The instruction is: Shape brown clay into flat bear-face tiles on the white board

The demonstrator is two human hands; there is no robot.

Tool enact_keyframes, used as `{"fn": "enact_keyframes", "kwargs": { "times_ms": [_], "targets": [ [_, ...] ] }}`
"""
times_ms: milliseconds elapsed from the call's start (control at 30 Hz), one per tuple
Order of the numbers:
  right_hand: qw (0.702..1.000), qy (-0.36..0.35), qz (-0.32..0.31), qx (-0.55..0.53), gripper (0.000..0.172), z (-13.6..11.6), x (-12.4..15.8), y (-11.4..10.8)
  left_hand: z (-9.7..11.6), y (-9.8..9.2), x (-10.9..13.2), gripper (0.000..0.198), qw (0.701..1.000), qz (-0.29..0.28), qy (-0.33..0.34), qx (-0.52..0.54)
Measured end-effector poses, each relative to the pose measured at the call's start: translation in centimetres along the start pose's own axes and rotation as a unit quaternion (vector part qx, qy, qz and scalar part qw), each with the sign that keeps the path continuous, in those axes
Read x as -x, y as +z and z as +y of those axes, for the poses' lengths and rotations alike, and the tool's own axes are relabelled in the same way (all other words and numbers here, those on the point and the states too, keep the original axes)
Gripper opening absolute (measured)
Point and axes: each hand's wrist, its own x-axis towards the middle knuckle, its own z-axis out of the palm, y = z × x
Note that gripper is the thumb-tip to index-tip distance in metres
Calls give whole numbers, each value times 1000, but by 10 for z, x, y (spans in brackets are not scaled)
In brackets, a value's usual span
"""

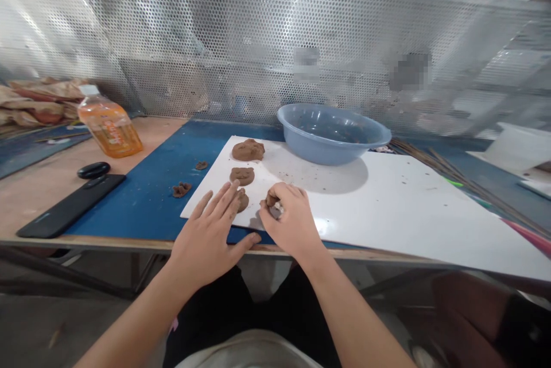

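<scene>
We see a desk [38,184] topped with pale wood on the left and a blue surface [142,196] beside it. On the wood we find an orange bottle [114,130] and a black oval object [93,170]; a flat black slab [71,207] lies along the seam. Two small brown scraps [181,189] rest on the blue, and a large white board [387,207] covers much of the rest, with thin sticks [473,181] along its far right side

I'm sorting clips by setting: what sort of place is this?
Probably a craft workshop: brown clay-like pieces lie on a white board, with a perforated metal screen behind.
</scene>
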Motion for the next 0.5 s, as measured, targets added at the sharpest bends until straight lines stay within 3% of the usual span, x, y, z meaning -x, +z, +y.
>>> {"fn": "enact_keyframes", "kwargs": {
  "times_ms": [300,500],
  "targets": [
    [999,24,12,-27,5,-3,0,0,0,2,-1,98,1000,-23,6,19],
    [999,16,-5,-38,30,-2,-2,-4,1,1,-1,98,1000,-21,-3,17]
  ]
}}
